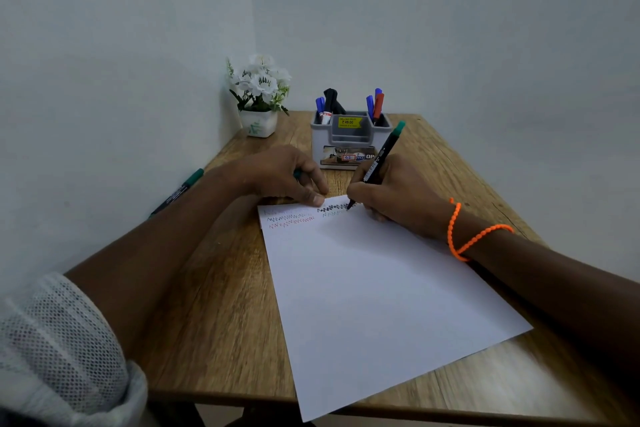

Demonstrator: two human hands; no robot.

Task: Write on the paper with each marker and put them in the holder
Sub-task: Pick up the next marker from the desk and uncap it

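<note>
A white sheet of paper (374, 295) lies on the wooden table, with several zigzag lines in green, black and red along its far edge. My right hand (398, 198) grips a black marker with a green end (382, 156), its tip touching the paper at the end of a dark zigzag. My left hand (287, 173) rests on the paper's far edge with a fingertip pressing it, and holds a small green cap (297, 173) in its curled fingers. The grey holder (349, 139) stands just behind both hands with several blue, black and red markers in it.
Another green-ended marker (178, 191) lies at the table's left edge by the wall. A white pot of white flowers (259, 97) stands in the far left corner. Walls close off the left and back. An orange band circles my right wrist (464, 236).
</note>
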